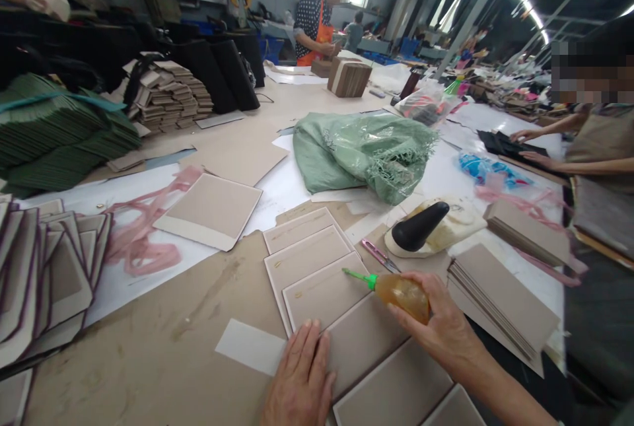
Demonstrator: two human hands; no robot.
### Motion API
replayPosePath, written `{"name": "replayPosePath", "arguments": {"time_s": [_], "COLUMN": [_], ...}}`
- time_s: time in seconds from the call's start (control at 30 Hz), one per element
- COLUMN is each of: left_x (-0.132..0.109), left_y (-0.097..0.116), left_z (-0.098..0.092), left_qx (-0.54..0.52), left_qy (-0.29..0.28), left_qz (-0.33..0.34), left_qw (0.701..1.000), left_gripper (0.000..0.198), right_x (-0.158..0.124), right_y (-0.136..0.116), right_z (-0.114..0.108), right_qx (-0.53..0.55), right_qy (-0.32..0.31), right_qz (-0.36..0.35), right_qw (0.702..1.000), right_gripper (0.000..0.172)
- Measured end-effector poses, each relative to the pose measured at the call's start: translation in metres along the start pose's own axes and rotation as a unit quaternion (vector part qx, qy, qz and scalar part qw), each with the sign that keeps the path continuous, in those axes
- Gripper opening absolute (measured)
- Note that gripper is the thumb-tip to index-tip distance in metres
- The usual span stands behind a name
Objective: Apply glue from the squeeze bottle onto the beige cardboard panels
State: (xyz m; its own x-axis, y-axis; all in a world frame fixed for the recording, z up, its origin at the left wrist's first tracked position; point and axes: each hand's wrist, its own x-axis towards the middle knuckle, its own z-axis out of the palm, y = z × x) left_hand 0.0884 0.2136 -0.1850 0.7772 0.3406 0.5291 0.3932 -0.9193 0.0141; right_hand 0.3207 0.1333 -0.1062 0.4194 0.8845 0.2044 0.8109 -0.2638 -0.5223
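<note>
Panels lean together at the far left of the desk I watch remotely; next, my left hand lies flat, fingers close together, on overlapping beige sheets; then an amber bottle, green nozzle over those sheets, gripped in my right hand.

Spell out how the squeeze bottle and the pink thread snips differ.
The squeeze bottle is amber with a green nozzle; the thread snips are mostly pink. The squeeze bottle is bulbous; the thread snips are slim. The squeeze bottle is in the right grip, while the thread snips lie unheld. Both taper to a narrow tip.
</note>
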Motion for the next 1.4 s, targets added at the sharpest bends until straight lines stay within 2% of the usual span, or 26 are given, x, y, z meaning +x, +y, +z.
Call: {"name": "replayPosePath", "arguments": {"time_s": [0.17,0.27,0.4,0.53,0.63,0.73,0.87,1.0,1.17,1.27,1.4], "left_x": [-0.003,-0.005,-0.004,0.002,0.003,0.0,-0.005,-0.013,-0.022,-0.024,-0.022], "left_y": [-0.002,-0.003,-0.003,0.001,0.012,0.029,0.05,0.061,0.066,0.066,0.065], "left_z": [0.004,0.005,0.004,-0.009,-0.024,-0.034,-0.037,-0.036,-0.033,-0.032,-0.032], "left_qx": [0.007,0.009,0.01,0.018,0.007,-0.036,-0.081,-0.08,-0.065,-0.062,-0.063], "left_qy": [0.0,-0.002,-0.005,-0.016,-0.053,-0.056,-0.034,-0.063,-0.136,-0.149,-0.15], "left_qz": [0.015,0.022,0.02,-0.008,-0.032,-0.038,-0.035,-0.044,-0.04,-0.038,-0.038], "left_qw": [1.0,1.0,1.0,1.0,0.998,0.997,0.996,0.994,0.988,0.986,0.986], "left_gripper": [0.032,0.033,0.033,0.035,0.036,0.036,0.043,0.049,0.056,0.055,0.052], "right_x": [0.003,0.002,-0.004,-0.01,-0.015,-0.024,-0.045,-0.062,-0.07,-0.071,-0.07], "right_y": [0.015,0.015,-0.004,-0.033,-0.048,-0.051,-0.047,-0.044,-0.047,-0.048,-0.045], "right_z": [-0.009,-0.009,0.002,0.009,0.001,-0.011,-0.017,-0.014,-0.008,-0.006,-0.008], "right_qx": [-0.02,-0.016,0.028,0.138,0.154,0.113,0.068,0.057,0.062,0.061,0.05], "right_qy": [0.024,0.032,0.0,-0.078,-0.092,-0.101,-0.103,-0.109,-0.132,-0.149,-0.139], "right_qz": [0.01,0.011,0.019,0.09,0.129,0.138,0.107,0.039,0.003,-0.003,-0.012], "right_qw": [0.999,0.999,0.999,0.983,0.975,0.979,0.987,0.992,0.989,0.987,0.989], "right_gripper": [0.034,0.034,0.034,0.035,0.035,0.035,0.033,0.033,0.039,0.04,0.038]}}
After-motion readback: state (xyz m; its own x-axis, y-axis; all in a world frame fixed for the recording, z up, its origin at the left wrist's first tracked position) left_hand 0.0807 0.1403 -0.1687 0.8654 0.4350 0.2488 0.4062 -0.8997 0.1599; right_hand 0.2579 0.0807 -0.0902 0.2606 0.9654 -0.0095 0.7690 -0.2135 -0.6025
